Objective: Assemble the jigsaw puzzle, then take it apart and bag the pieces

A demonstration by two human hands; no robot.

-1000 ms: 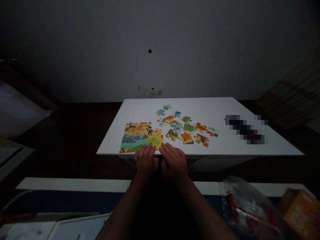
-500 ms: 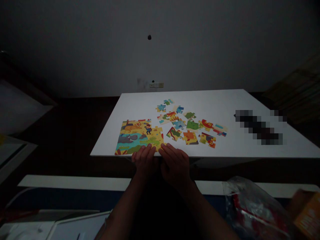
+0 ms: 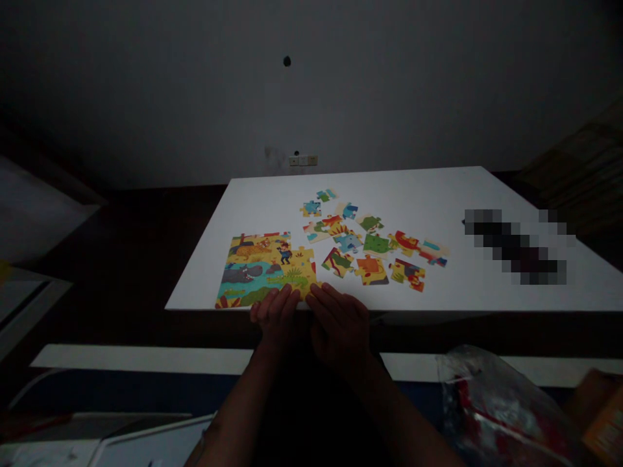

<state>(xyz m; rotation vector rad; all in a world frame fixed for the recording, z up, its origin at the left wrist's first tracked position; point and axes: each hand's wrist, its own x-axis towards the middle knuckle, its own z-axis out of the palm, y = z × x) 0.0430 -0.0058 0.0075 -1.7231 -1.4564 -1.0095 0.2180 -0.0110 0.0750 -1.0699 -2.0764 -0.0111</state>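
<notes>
A partly joined jigsaw block (image 3: 260, 269) with yellow, blue and green animal pictures lies at the near left of the white table (image 3: 413, 188). My left hand (image 3: 274, 314) and my right hand (image 3: 339, 322) rest side by side at the table's near edge. Their fingers lie flat and stretched out, with the tips touching the block's near right corner. Neither hand grips anything. Several loose coloured puzzle pieces (image 3: 372, 250) are scattered just right of the block, toward the table's middle.
A blurred dark object (image 3: 518, 246) lies on the table's right side. Near me, low right, are a crinkled clear plastic bag (image 3: 491, 408) and an orange box (image 3: 606, 425). A white ledge (image 3: 121, 357) runs below the table edge. The room is dim.
The view has shifted, so the table sits lower and further left in the picture. Both hands have kept their place at the block's near corner, fingers flat.
</notes>
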